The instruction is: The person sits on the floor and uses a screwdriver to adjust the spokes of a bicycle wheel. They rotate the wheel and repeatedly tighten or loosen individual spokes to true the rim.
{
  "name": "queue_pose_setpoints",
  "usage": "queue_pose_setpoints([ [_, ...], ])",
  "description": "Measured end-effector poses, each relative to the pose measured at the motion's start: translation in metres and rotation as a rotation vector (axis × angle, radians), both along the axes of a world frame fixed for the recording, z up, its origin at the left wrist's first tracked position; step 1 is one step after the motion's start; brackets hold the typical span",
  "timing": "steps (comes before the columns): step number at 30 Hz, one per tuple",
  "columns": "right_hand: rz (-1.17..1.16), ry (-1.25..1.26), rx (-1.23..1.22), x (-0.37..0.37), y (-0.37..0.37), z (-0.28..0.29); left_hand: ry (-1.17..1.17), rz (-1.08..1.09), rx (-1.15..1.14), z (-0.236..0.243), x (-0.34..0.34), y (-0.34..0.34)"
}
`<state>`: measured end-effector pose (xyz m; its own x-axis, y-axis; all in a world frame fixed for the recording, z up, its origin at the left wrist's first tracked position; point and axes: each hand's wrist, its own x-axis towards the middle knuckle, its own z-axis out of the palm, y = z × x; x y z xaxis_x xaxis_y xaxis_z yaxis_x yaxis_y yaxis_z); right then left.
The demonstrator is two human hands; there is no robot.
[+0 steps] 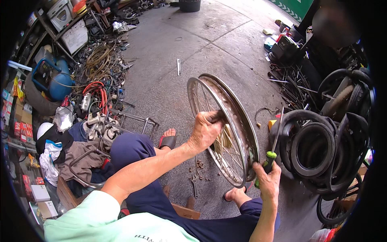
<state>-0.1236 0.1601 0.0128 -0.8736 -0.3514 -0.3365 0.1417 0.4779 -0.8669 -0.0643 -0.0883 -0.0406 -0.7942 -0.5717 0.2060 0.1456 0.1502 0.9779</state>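
I hold a spoked metal wheel rim [238, 121] upright and tilted in front of me. My left hand [205, 133] is closed on its near side at mid height, fingers curled over a dark patch whose detail I cannot make out. Lower right, my right hand [266, 179] grips a green-handled screwdriver [270, 157], shaft pointing up, with thumb at or against the rim. On the floor below the wheel lie several small metal pieces [201, 166] and a wrench [195, 185].
Coiled tyres and tubes [310, 147] crowd the right, behind them metal rods [290, 90]. On the left are tangled cables [98, 64], a blue tank [59, 82], heaped clothes [82, 155] and a tubular frame [137, 121]. A metal strip [178, 66] lies on the concrete floor ahead.
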Motion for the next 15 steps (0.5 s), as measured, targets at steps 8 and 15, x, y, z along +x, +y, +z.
queue_pose_setpoints([
  [8, 0.052, -0.060, -0.011, -0.002, 0.039, -0.006, -0.015, -0.138, 0.154, 0.006, 0.013, 0.024],
  [15, 0.086, -0.106, 0.113, -0.004, 0.051, -0.004, 0.024, -0.163, 0.162, 0.012, 0.015, 0.035],
])
